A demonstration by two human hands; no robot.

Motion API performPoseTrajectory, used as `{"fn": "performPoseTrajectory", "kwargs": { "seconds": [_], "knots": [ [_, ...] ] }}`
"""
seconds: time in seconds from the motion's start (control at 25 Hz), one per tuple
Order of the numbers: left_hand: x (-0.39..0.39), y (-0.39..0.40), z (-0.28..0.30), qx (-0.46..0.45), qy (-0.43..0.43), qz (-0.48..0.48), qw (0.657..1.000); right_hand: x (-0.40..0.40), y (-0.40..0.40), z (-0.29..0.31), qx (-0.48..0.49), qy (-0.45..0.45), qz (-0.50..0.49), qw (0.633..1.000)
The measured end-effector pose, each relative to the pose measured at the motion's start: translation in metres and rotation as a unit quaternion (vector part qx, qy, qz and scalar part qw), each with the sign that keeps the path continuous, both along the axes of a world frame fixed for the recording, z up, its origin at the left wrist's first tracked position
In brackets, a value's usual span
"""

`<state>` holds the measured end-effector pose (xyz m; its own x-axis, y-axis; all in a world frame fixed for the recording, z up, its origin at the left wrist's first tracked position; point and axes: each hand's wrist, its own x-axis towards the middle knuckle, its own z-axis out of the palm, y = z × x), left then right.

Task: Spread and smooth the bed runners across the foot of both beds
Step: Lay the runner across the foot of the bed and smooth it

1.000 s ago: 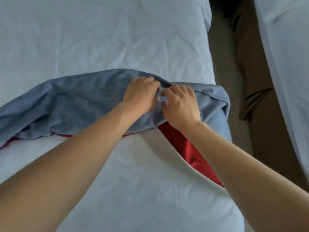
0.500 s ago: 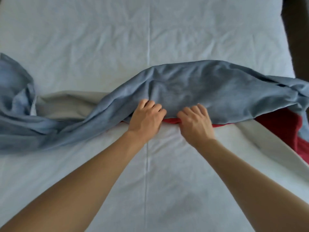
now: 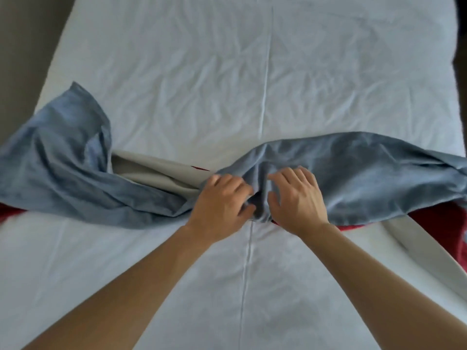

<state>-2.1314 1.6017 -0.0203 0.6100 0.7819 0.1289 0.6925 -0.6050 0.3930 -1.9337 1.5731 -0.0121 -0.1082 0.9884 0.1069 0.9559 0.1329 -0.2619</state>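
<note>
A crumpled blue-grey bed runner [image 3: 358,173] lies across the white bed [image 3: 227,72], bunched and twisted at the left [image 3: 58,152] and narrow in the middle. A red layer [image 3: 439,218] and a pale grey lining [image 3: 156,173] show from under it. My left hand [image 3: 221,200] grips a bunched fold of the runner at the bed's centre seam, fingers curled into the cloth. My right hand [image 3: 298,195] lies just to its right on the runner, fingers bent and thumb hooked round a fold.
A dark floor strip [image 3: 22,46] runs along the bed's left side, and a dark gap [image 3: 461,46] shows at the right edge. The white sheet is wrinkled beyond the runner and flatter on the near side.
The view has shifted left along the bed, so the left edge and floor now show. Both hands have moved from the runner's near hem up onto its bunched middle.
</note>
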Motion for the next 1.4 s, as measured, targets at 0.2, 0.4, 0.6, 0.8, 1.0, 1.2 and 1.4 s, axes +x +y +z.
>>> {"fn": "performPoseTrajectory", "kwargs": {
  "seconds": [0.2,0.4,0.6,0.8,1.0,1.2,1.4],
  "knots": [
    [-0.122,0.019,0.003,0.023,0.077,0.158,0.984,-0.069,0.062,0.010,-0.033,0.029,0.157,0.987],
    [-0.197,0.046,-0.010,0.005,0.251,0.096,0.963,-0.121,0.085,-0.010,-0.134,-0.055,0.220,0.965],
    [-0.205,0.100,-0.011,0.039,0.160,0.095,0.982,-0.134,0.090,-0.021,-0.175,-0.058,0.163,0.969],
    [-0.218,0.176,0.000,0.074,0.116,0.122,0.983,-0.119,0.125,-0.007,-0.129,-0.033,0.039,0.990],
    [-0.217,0.250,-0.010,0.098,0.108,0.152,0.977,-0.116,0.179,-0.012,-0.030,-0.014,-0.078,0.996],
    [-0.192,0.271,-0.031,0.019,0.162,0.131,0.978,-0.128,0.199,-0.037,-0.098,-0.048,-0.057,0.992],
    [-0.121,0.246,-0.041,-0.046,0.114,-0.008,0.992,-0.123,0.203,-0.047,-0.069,-0.016,-0.064,0.995]
  ]
}}
